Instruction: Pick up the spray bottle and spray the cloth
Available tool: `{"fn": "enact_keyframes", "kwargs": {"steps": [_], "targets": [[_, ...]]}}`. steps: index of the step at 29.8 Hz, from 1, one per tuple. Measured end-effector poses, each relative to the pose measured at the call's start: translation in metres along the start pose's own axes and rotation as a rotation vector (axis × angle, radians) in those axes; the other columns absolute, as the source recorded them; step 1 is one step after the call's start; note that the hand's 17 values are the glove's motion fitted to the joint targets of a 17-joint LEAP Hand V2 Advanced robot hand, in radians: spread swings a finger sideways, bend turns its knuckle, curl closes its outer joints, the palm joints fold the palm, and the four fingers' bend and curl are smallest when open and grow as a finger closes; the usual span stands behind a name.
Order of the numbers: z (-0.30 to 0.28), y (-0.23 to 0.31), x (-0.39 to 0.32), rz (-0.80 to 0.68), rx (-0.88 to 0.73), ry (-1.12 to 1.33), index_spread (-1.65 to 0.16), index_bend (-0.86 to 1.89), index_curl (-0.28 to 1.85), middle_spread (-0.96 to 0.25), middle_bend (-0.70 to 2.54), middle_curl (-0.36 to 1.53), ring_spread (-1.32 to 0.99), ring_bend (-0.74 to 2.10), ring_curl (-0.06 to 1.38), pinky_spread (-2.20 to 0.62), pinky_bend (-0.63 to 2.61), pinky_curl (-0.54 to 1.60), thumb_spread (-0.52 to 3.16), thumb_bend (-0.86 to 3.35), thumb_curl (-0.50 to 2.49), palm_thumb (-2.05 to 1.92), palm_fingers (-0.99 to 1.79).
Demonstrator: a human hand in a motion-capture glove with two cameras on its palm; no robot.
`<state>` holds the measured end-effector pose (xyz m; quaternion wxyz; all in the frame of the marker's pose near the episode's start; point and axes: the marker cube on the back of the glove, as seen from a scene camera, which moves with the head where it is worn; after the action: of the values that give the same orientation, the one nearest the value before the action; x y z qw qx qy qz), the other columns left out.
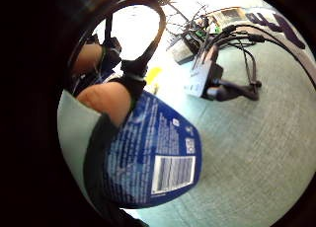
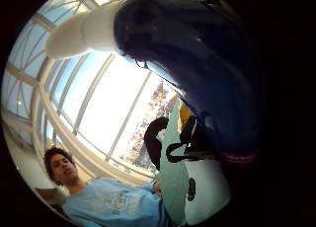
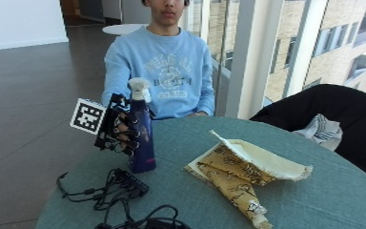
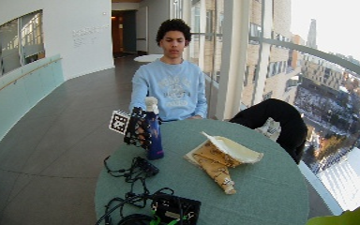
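Outside view: one bottle (image 3: pixel 142 138), one cloth (image 3: pixel 243 174).

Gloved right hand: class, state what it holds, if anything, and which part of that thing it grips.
The black-gloved right hand grips the dark blue spray bottle with a white nozzle, fingers curled round the middle of its body, below the nozzle.

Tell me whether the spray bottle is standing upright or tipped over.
Upright. In the outside view the spray bottle stands with its white nozzle on top and its base on the table, the right hand gripping its side.
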<state>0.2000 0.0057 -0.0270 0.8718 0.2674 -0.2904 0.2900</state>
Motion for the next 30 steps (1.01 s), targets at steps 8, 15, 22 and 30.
{"fn": "enact_keyframes", "kwargs": {"steps": [8,15,22,30], "targets": [[0.001,-0.006,-0.033,0.020,-0.266,0.017,-0.33,0.14,0.24,-0.07,0.22,0.38,0.00,0.50,0.34,0.27,0.38,0.34,0.90,0.00,0.47,0.89,0.81],[0.014,-0.017,-0.084,0.056,-0.485,-0.005,-0.33,0.10,0.24,-0.09,0.26,0.40,0.01,0.49,0.34,0.26,0.35,0.34,0.88,-0.02,0.52,0.89,0.85],[0.036,-0.031,-0.110,0.151,-0.613,0.100,-0.33,0.10,0.24,-0.09,0.26,0.41,0.01,0.48,0.35,0.26,0.35,0.34,0.86,-0.02,0.55,0.89,0.86],[0.072,-0.039,-0.125,0.206,-0.749,0.285,-0.33,0.10,0.23,-0.09,0.25,0.41,0.02,0.47,0.35,0.26,0.35,0.35,0.85,-0.02,0.59,0.88,0.87]]}}
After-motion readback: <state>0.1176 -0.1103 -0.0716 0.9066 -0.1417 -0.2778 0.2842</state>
